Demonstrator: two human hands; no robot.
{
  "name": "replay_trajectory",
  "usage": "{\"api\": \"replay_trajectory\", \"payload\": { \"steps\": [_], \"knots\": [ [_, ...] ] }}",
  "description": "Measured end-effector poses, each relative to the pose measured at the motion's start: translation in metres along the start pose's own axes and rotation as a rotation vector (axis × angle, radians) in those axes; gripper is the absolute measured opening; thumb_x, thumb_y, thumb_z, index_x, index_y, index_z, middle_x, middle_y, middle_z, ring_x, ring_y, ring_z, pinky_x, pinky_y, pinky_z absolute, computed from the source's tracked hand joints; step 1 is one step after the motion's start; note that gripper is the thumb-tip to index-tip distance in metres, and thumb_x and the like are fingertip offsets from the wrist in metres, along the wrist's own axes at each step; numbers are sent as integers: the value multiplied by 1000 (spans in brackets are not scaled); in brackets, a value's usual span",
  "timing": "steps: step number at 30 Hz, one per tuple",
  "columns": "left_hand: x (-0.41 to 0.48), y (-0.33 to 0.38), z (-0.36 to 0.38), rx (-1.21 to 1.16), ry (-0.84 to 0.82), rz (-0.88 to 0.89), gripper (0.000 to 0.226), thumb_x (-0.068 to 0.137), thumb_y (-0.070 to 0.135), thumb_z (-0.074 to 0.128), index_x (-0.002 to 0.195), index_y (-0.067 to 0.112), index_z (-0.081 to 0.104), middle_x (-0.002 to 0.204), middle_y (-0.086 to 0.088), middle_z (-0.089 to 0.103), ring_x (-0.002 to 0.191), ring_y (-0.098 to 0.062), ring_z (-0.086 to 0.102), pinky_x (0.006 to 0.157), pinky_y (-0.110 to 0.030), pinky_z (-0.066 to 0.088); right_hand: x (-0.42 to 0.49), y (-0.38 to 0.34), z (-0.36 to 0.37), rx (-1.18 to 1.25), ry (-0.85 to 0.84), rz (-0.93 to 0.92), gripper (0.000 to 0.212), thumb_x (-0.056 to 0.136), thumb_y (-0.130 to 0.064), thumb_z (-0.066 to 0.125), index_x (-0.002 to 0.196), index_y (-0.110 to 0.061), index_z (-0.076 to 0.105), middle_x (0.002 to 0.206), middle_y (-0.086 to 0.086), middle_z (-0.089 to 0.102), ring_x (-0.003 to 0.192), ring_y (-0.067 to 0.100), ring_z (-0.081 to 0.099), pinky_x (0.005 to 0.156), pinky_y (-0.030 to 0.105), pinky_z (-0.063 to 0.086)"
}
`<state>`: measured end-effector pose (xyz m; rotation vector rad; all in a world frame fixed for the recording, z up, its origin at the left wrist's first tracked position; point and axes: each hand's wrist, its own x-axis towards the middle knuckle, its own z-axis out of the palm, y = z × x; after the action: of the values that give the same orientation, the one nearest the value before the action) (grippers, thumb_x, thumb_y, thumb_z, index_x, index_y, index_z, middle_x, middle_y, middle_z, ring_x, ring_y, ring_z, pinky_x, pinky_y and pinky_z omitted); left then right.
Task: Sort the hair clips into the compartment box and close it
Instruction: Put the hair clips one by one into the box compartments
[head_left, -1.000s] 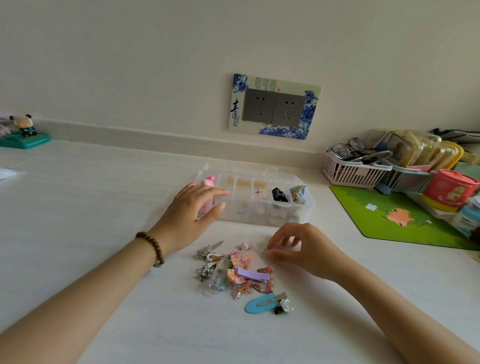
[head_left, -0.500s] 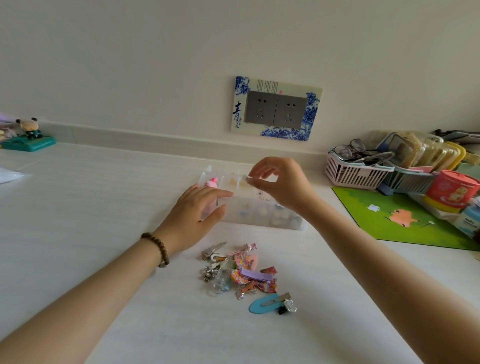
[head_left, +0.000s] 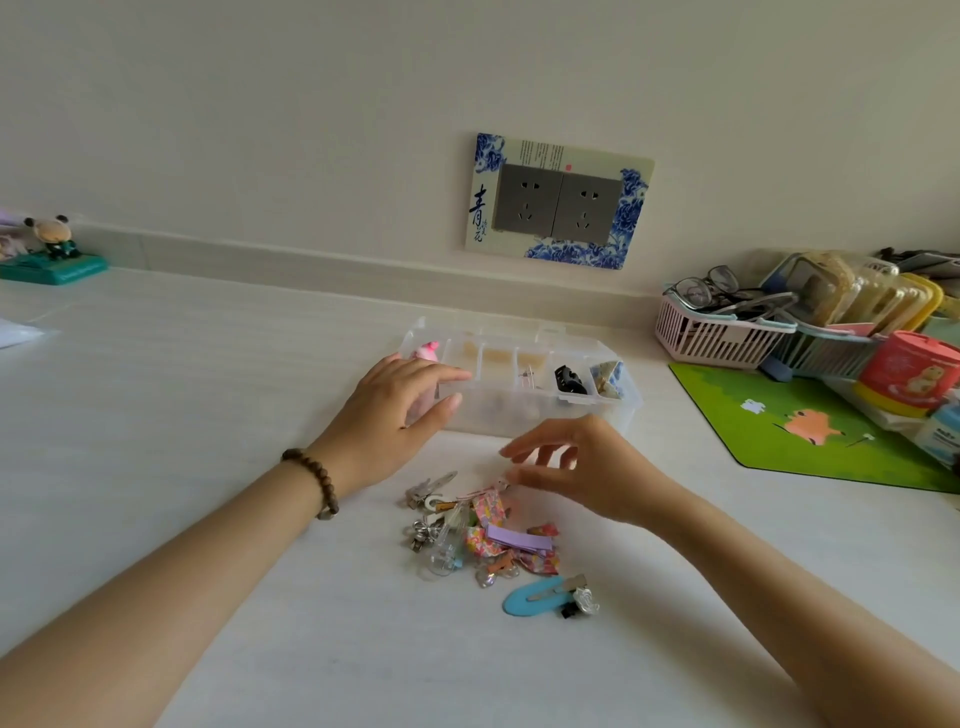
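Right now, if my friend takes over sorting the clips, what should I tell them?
The left hand rests on the box at its left end, fingers nearly straight.
The right hand hovers over the pile, fingers spread, holding nothing.
The box is open; a few compartments hold clips, among them a black clip.
To do: sort the pile in front of the box, including the blue clip, then close the box.

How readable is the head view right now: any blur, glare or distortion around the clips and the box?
Head view: soft, even light, faint shadows only; no glare on the compartment box, though its clear front wall hazes the contents; right hand fingers slightly smeared above the hair clips, which read sharp; wide-angle bends the wall ledge.
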<state>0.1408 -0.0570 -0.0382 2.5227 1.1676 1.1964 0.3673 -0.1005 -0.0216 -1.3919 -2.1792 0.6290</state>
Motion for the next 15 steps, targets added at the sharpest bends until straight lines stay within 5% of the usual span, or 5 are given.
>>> {"api": "replay_trajectory", "payload": {
  "steps": [6,10,15],
  "knots": [
    [-1,2,0,-1,-5,-9,34,89,41,41,119,29,54,119,19,47,121,1,37,104,-11,8,0,8,14,19,26,62,13,69,-40,77,69,-34,66,78,-13,62,61,0,47,56,12,37],
    [0,1,0,4,-5,-6,34,89,41,40,119,30,53,119,19,49,122,0,37,105,-14,10,-3,10,12,188,71,76,12,73,-28,76,71,-19,69,66,-10,65,56,-3,53,57,10,43],
    [-1,1,0,-5,-9,-9,36,89,42,39,120,30,53,121,21,47,122,7,30,107,-19,10,-2,4,-3,557,181,120,29,64,-25,76,78,-2,65,71,7,70,65,12,66,63,17,54]
  ]
}}
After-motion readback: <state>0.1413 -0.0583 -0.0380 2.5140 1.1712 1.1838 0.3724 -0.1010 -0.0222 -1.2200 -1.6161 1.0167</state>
